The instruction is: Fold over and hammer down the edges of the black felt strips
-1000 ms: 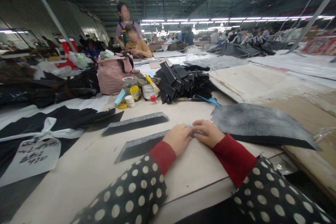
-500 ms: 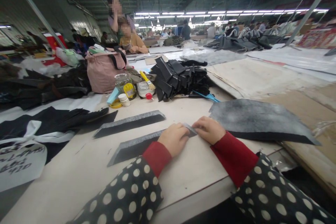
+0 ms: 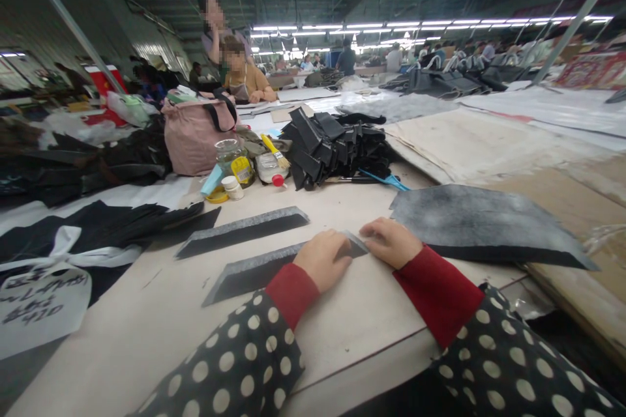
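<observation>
My left hand (image 3: 323, 259) lies over a flat black strip with a grey edge (image 3: 247, 275), its fingers bent down onto the strip near the right end. At the strip's right tip, my right hand (image 3: 391, 242) has its fingers curled together, touching or almost touching the tip; the thumb side is partly hidden. A second, similar strip (image 3: 244, 232) lies parallel just behind, untouched. To the right of my right hand is a large grey panel with a black border (image 3: 479, 218).
Behind are a heap of black pieces (image 3: 337, 143), a yellow-handled brush (image 3: 274, 150), a glass jar (image 3: 239, 166), a small white bottle (image 3: 232, 187) and a pink bag (image 3: 193, 137). A tied black bundle with a tag (image 3: 46, 303) lies left. Two people sit and stand beyond.
My right fingers have eased slightly away from the strip's tip, which shows flatter now. My left hand stays on the strip almost unmoved.
</observation>
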`<state>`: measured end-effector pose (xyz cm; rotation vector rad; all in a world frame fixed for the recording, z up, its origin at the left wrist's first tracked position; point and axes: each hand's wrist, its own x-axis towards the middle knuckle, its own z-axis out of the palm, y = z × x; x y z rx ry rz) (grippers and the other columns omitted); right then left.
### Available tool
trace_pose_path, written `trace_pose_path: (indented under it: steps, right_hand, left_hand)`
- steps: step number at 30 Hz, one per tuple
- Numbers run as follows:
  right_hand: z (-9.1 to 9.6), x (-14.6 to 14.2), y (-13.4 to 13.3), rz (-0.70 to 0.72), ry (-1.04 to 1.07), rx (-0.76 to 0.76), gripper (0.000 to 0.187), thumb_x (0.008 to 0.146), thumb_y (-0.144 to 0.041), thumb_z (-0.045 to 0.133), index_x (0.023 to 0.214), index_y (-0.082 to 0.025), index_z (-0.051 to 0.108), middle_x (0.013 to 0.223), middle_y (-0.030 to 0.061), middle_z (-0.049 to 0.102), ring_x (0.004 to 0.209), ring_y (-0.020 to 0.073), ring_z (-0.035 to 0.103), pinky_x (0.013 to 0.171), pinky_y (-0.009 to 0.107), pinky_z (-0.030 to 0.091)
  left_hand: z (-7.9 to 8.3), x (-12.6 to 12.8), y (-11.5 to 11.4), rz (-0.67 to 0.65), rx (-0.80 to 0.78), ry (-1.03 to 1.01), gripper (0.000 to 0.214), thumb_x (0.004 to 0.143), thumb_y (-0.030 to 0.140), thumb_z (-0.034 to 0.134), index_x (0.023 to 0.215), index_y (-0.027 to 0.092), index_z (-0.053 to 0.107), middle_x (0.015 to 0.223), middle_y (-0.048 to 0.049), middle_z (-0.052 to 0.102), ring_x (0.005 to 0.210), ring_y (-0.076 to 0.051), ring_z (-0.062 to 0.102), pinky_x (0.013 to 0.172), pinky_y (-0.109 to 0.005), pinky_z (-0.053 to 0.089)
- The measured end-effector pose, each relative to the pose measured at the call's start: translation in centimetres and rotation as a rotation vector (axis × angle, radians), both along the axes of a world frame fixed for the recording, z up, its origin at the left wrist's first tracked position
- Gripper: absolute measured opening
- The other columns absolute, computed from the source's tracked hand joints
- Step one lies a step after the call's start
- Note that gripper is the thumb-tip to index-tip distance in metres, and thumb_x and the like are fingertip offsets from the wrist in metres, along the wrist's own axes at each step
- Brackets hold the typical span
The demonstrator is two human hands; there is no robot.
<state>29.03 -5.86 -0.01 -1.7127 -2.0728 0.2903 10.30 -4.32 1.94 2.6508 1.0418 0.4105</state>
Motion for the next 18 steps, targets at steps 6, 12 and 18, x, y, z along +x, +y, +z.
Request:
trace_pose_path:
  steps: [6, 12, 18]
  right_hand:
    - [0.20, 0.42, -0.12, 0.023, 0.111, 0.038, 0.020, 0.068, -0.023, 0.049, 0.084, -0.016, 0.059, 0.083, 0.0052, 0.058, 0.074, 0.0148, 0.052, 0.070, 0.028, 0.041]
    - [0.58, 0.67, -0.15, 0.072, 0.081, 0.103, 0.031, 0.078, -0.034, 0.042, 0.066, -0.018, 0.064, 0.076, 0.0056, 0.059, 0.074, 0.0150, 0.053, 0.071, 0.028, 0.039]
    - [0.58, 0.50, -0.36, 0.044, -0.004, 0.019, 0.037, 0.080, -0.037, 0.039, 0.062, -0.019, 0.066, 0.066, 0.0046, 0.057, 0.064, 0.0128, 0.052, 0.063, 0.025, 0.038]
  left_hand:
    - [0.03, 0.01, -0.05, 0.018, 0.002, -0.006, 0.013, 0.073, 0.024, 0.053, 0.085, 0.019, 0.052, 0.085, -0.0019, 0.051, 0.082, -0.017, 0.049, 0.072, -0.027, 0.040]
    - [-0.03, -0.04, -0.02, 0.020, -0.005, -0.009, 0.015, 0.073, 0.025, 0.054, 0.086, 0.018, 0.053, 0.086, -0.0020, 0.052, 0.083, -0.017, 0.049, 0.073, -0.027, 0.041]
    - [-0.01, -0.06, 0.01, 0.015, -0.002, 0.002, 0.014, 0.074, 0.026, 0.053, 0.086, 0.019, 0.053, 0.086, -0.0018, 0.051, 0.084, -0.017, 0.049, 0.073, -0.027, 0.040]
